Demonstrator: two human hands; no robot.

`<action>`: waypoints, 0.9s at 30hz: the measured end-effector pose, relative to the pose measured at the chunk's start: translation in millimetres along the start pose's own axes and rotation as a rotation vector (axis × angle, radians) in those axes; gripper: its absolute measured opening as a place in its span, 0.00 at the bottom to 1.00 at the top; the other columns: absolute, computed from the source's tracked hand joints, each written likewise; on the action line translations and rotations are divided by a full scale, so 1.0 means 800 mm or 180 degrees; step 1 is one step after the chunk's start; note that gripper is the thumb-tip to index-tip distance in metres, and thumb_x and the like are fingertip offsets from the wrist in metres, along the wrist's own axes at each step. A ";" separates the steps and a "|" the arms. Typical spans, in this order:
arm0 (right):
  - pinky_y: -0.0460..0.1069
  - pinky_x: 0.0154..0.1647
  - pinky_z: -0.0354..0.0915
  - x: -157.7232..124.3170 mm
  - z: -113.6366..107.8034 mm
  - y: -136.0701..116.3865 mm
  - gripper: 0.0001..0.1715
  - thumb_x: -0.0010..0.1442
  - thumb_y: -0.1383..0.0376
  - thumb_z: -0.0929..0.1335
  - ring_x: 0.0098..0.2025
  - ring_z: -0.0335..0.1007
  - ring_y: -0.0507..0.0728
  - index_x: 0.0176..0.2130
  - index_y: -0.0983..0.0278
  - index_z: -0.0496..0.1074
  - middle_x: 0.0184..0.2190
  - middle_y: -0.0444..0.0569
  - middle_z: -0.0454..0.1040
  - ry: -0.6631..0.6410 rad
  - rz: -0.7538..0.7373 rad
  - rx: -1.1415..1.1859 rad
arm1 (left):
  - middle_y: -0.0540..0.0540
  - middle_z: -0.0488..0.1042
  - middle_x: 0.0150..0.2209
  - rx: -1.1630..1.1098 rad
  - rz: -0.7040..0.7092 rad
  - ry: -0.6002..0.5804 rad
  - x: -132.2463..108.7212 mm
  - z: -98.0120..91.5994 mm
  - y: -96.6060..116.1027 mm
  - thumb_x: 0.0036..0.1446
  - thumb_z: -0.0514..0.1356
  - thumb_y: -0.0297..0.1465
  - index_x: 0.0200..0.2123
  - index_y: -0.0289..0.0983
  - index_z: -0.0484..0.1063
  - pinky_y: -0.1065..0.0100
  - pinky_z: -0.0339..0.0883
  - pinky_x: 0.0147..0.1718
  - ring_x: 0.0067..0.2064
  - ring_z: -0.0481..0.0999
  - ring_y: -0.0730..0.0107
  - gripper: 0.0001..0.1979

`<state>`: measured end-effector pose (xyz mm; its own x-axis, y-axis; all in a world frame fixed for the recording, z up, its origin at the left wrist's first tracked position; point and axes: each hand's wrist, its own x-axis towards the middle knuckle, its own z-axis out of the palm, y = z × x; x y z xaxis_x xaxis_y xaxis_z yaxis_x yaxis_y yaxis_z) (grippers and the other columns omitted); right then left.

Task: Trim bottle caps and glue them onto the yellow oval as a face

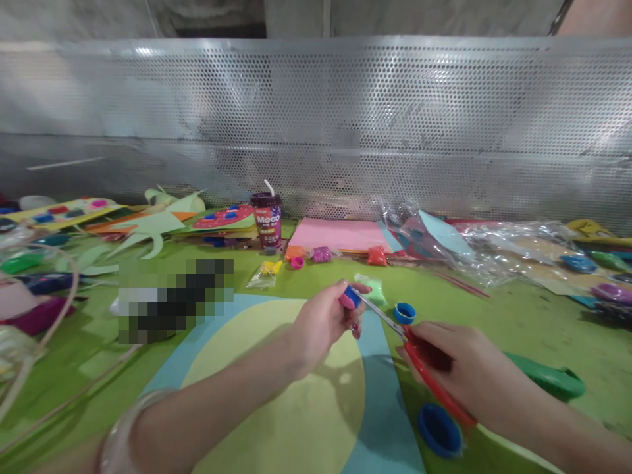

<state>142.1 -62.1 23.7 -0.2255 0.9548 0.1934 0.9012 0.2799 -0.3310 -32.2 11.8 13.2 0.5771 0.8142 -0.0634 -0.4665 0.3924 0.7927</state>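
The left hand (323,322) is pinching a blue-and-pink lump (350,298) short of the desk's (533,316) far edge, while the right hand's (451,359) grip is clasping red scissors (395,324), tips seemingly touching it, any cut looking unfinished.

Pixel blocks (175,303) hide whatever lies on the left of the table (498,329), and we cannot tell its shape. Fingers of the left hand (318,329) cover part of the blue and pink lump (349,297). The right hand (454,359) hides part of the handles of the scissors (417,362). We lose the right forearm (557,415) at the picture's edge, and the bottom cuts off the blue and yellow paper (276,421). We find the cup's (268,224) smaller print unreadable and the shapes behind the perforated panel (306,125) blurred.
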 end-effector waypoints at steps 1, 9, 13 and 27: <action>0.47 0.20 0.56 0.000 -0.001 -0.001 0.10 0.56 0.64 0.59 0.20 0.59 0.52 0.27 0.62 0.66 0.20 0.45 0.68 -0.0120 0.0043 0.0097 | 0.51 0.55 0.17 0.0001 0.0002 0.0002 0.001 0.000 0.000 0.60 0.40 0.29 0.30 0.31 0.67 0.72 0.54 0.22 0.20 0.56 0.73 0.18; 0.45 0.18 0.54 0.004 -0.010 -0.009 0.16 0.57 0.58 0.60 0.20 0.55 0.50 0.23 0.63 0.64 0.18 0.42 0.61 -0.0657 0.0316 0.0593 | 0.52 0.55 0.18 0.0033 0.0033 -0.0094 0.004 -0.005 -0.001 0.60 0.40 0.29 0.35 0.30 0.66 0.72 0.55 0.23 0.21 0.55 0.73 0.16; 0.47 0.19 0.55 0.003 -0.005 -0.002 0.10 0.55 0.62 0.60 0.20 0.59 0.53 0.27 0.62 0.66 0.19 0.45 0.66 -0.0110 -0.0005 -0.0267 | 0.53 0.54 0.17 0.0096 0.0001 0.0033 0.004 -0.004 -0.001 0.60 0.41 0.29 0.36 0.30 0.66 0.71 0.55 0.23 0.20 0.55 0.73 0.16; 0.47 0.19 0.56 0.003 -0.001 -0.004 0.13 0.56 0.62 0.58 0.19 0.60 0.53 0.24 0.62 0.65 0.18 0.46 0.67 -0.0178 0.0049 0.0066 | 0.53 0.56 0.17 0.0370 0.0087 0.0032 0.008 -0.008 -0.003 0.58 0.45 0.32 0.37 0.31 0.67 0.71 0.55 0.23 0.20 0.56 0.73 0.14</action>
<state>139.3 -60.4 26.2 -0.2326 0.9630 0.1364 0.8970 0.2666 -0.3526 -31.6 18.7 7.5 0.5582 0.8284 -0.0465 -0.4006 0.3182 0.8592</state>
